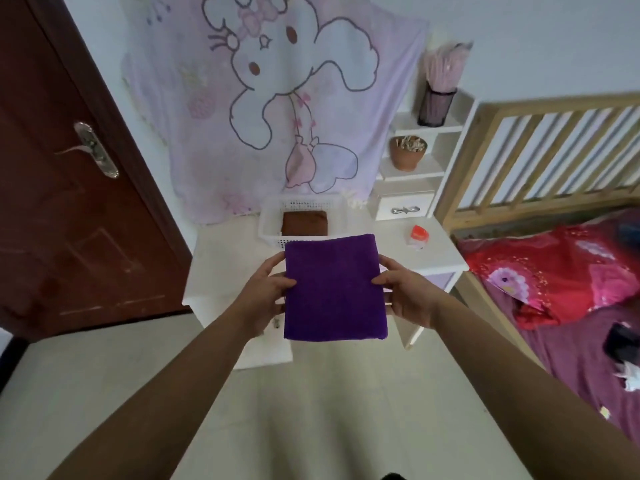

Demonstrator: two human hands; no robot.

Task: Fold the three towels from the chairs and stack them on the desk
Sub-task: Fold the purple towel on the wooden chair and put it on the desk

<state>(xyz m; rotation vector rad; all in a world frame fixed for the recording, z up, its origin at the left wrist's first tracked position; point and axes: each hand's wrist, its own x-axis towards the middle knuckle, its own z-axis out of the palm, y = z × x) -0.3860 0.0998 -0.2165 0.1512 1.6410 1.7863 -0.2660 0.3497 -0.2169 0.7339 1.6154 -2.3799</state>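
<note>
Purple and folded into a flat rectangle, the purple towel [334,289] is held up in the air in front of the white desk [440,252], its far edge overlapping the near rim of the white basket [268,220] as seen from the head camera. The left hand [266,292] grips the towel's left edge, thumb on top and fingers underneath; the right hand [410,292] grips the right edge the same way. Both arms reach forward from the bottom of the view. Inside the basket, which stands on the desk, lies a folded brown towel [304,223]. To the right on the desk top sits a small red-capped container [419,235], and behind it a white drawer unit [405,206] with shelves carrying a brown pot [408,154] and a dark mesh holder [434,107]. A pink cartoon cloth [277,98] hangs on the wall behind. A dark red door [52,185] stands at the left and a bed [571,282] with red bedding at the right.
</note>
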